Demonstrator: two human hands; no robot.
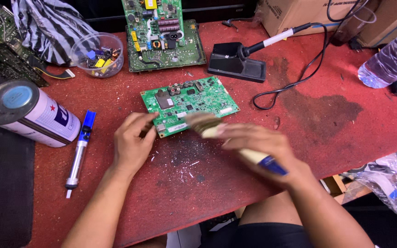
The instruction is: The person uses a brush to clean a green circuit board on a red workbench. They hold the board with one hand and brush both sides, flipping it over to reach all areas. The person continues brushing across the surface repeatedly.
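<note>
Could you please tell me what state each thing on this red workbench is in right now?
Small green circuit board: flat on the bench, left hand pinning its near left corner.
Blue-handled brush: gripped in right hand, bristles on the board, motion-blurred.
Black soldering iron: parked in its stand.
Clear plastic cup: open, holding small parts.
White spray can: lying on its side.

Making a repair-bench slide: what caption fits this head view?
Left hand steadies a small green circuit board while the right hand sweeps a brush over it.
</note>
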